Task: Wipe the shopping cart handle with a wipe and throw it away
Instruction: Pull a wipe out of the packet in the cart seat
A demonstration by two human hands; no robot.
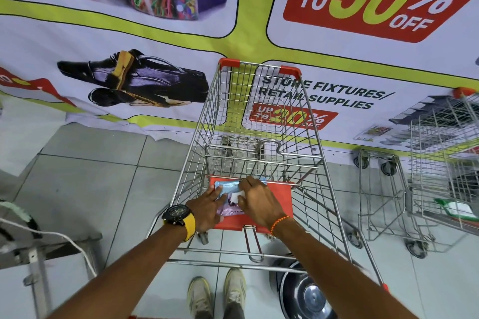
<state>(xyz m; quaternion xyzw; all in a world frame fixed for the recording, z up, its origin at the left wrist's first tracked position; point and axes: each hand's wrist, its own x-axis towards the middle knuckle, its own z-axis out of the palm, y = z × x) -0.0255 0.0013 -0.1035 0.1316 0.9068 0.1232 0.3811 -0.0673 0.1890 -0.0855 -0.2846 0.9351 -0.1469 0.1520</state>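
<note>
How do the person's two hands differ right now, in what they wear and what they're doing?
The left hand has a black watch with a yellow strap and lies flat on the wipes pack. The right hand has a thin orange bracelet and pinches a white wipe. Both rest over the cart's red seat flap.

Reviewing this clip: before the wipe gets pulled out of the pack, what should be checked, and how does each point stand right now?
1. Wipes pack resting flat on the cart's red seat flap: ok.
2. Left hand pressing the pack down: ok.
3. Right hand pinching the white wipe at the opening: ok.
4. Wipe free of the pack: not ok, only a corner shows.
5. Cart handle unobstructed: ok.
6. Bin open for disposal: cannot tell.
</note>
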